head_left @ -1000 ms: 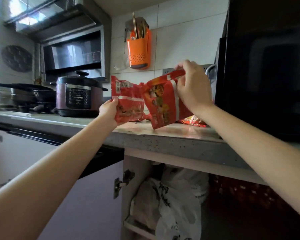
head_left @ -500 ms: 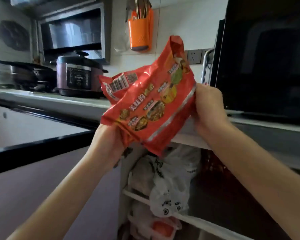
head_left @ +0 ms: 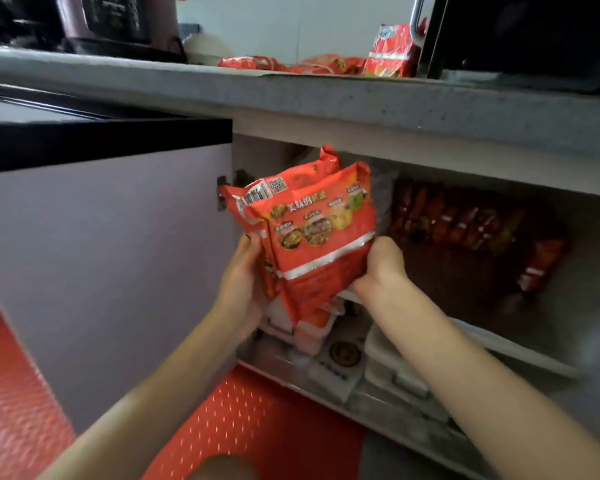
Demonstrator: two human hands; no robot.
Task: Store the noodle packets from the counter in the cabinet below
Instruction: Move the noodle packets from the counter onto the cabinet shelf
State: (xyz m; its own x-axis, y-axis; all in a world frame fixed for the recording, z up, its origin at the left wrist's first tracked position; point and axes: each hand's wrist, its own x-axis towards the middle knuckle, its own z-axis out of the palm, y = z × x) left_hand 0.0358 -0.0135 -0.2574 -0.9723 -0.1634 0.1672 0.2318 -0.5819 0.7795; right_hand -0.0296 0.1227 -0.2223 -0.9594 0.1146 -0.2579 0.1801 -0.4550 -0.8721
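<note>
Two red noodle packets (head_left: pixel 312 230) are stacked together in front of the open cabinet (head_left: pixel 499 188) under the counter. My left hand (head_left: pixel 243 278) grips their left lower edge and my right hand (head_left: pixel 381 268) grips the right lower edge. Inside the cabinet, on the upper shelf at the right, a row of red noodle packets (head_left: pixel 465 220) stands upright. More red noodle packets (head_left: pixel 326 64) lie on the counter (head_left: pixel 291 95) above, one standing packet (head_left: pixel 392 50) beside the black appliance.
The cabinet door (head_left: pixel 101 271) stands open at the left. White plastic boxes (head_left: pixel 378 355) fill the lower shelf below the packets. A black appliance (head_left: pixel 520 36) sits on the counter at right, a pressure cooker (head_left: pixel 118 22) at left. Red patterned floor mat (head_left: pixel 250 420) lies below.
My view has dropped below the counter edge. Both hands have carried the two packets down from counter height to the front of the open cabinet, held together.
</note>
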